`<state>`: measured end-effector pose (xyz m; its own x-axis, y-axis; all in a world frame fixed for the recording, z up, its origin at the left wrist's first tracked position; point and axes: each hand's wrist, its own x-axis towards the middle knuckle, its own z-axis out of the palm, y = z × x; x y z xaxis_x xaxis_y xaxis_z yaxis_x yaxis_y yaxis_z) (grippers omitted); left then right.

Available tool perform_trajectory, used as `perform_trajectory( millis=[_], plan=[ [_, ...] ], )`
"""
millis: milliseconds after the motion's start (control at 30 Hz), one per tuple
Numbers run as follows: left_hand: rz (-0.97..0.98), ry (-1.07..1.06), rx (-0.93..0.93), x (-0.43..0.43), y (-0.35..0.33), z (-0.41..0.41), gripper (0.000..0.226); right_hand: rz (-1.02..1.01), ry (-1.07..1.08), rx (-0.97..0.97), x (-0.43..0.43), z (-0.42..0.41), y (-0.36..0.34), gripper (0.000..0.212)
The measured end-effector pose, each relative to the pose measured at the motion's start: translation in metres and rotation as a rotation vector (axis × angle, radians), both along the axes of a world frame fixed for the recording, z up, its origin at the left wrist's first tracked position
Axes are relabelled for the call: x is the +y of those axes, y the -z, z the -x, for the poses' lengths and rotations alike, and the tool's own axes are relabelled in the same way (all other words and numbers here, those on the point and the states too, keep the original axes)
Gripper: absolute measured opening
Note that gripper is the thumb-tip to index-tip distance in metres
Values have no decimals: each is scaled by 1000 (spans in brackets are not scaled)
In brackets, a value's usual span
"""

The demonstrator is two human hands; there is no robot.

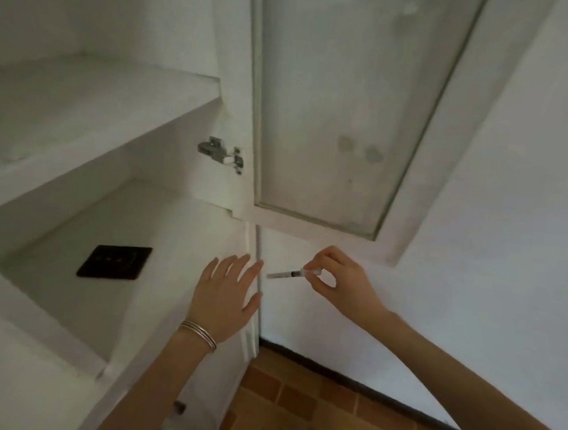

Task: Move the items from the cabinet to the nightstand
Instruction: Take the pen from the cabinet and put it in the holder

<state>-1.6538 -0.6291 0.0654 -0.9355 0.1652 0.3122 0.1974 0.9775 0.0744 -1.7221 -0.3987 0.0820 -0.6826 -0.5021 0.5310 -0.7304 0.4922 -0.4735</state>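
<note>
fingers (pixel 320 256) of the right hand (pixel 341 285) pinch the back end of a small syringe (pixel 289 274), thumb and forefinger closed on it, barrel roughly level and pointing left. it hangs in the air outside the white cabinet (pixel 175 228), just off the front edge of the side panel, against the white wall (pixel 491 227). left hand (pixel 224 294) is open and holds nothing, its fingers (pixel 239 268) straight and spread over the side panel, tips near the syringe's tip; can't tell if the palm touches. silver bangles (pixel 199 334) sit on that wrist. inside, a dark flat rectangle (pixel 115 261) lies on the lower shelf (pixel 55 287), beneath the upper shelf (pixel 83 103). glass-panelled door (pixel 349 102) stands swung open above both hands, on a metal hinge (pixel 220 154). brown floor tiles (pixel 298 398) show below.
</note>
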Motion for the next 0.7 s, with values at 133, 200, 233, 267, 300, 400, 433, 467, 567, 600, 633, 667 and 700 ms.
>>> perform_trajectory(
  millis=[133,200,233,267,300,400,433,467,567,600,633,667,700],
  plan=[
    [17,282,-31,84,-6,7,55,-73,277,2,96,-63,-1,8],
    [31,428,-36,136,-10,6,55,-91,430,-3,145,-102,-2,6],
    [32,506,-36,164,-12,4,55,-108,507,-6,168,-124,-3,6],
    [32,588,-34,192,-15,-1,55,-126,585,-9,191,-147,-4,8],
    [31,670,-29,222,-16,-9,55,-144,666,-19,213,-171,-4,10],
    [21,917,-6,308,-20,-47,53,-174,914,-60,273,-254,-6,8],
    [20,1000,-6,335,-19,-64,53,-165,991,-76,290,-285,-6,11],
    [22,1079,-7,361,-19,-83,52,-151,1070,-88,304,-317,-6,17],
    [38,1290,-7,432,-17,-150,51,-139,1287,-117,337,-417,-4,25],
    [41,1353,-8,453,-17,-176,51,-151,1347,-137,345,-450,-3,25],
    [44,1414,-8,473,-17,-202,50,-167,1407,-157,353,-484,-2,26],
    [50,1470,-6,491,-16,-228,50,-181,1464,-169,360,-517,0,26],
    [58,1520,0,508,-15,-254,50,-195,1517,-180,366,-550,1,25]
  ],
)
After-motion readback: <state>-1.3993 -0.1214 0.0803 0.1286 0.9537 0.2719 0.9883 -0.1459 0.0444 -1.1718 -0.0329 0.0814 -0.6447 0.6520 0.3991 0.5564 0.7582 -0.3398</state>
